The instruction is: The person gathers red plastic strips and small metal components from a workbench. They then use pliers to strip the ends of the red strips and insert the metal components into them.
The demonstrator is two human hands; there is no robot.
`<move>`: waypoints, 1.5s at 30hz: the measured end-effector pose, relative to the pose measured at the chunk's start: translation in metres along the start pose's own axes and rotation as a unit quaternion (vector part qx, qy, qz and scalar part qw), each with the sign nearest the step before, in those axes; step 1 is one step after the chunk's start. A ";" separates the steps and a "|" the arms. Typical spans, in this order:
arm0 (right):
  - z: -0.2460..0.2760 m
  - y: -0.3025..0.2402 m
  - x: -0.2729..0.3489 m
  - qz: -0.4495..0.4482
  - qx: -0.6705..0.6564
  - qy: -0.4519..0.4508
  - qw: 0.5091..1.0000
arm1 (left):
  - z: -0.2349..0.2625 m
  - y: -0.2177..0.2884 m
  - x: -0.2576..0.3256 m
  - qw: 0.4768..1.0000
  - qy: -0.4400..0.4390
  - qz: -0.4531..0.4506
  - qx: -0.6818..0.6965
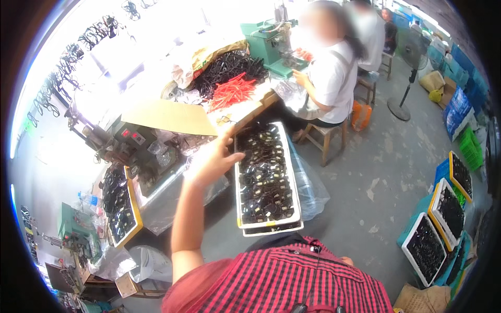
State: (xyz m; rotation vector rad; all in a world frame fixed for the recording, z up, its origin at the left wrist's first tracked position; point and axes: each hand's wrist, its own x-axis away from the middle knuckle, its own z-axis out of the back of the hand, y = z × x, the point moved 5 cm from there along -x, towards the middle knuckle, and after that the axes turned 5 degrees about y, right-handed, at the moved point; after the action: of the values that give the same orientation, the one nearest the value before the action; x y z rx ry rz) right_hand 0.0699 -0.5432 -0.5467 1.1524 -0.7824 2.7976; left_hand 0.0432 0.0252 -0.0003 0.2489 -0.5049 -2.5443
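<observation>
Left hand [211, 159] raised, fingers loosely spread, touching the left rim of a long white rectangular plastic tray [294, 193] of small dark parts. The tray is stacked on a second one, beside the cluttered counter [250, 112]. Right hand out of view.

A seated co-worker [329, 78] works at a green machine [271, 41] beside red strips [232, 91].
</observation>
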 end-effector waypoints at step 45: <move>0.369 -0.050 -0.333 -0.035 -0.215 -0.090 0.972 | -0.610 -0.077 0.213 0.570 -0.134 0.758 0.287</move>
State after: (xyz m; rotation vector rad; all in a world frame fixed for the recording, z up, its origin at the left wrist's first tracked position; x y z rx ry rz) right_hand 0.5646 -0.6104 -0.5233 1.3218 -1.2554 2.3177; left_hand -0.0059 -0.2126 -0.6043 -0.2972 -1.0294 -0.6295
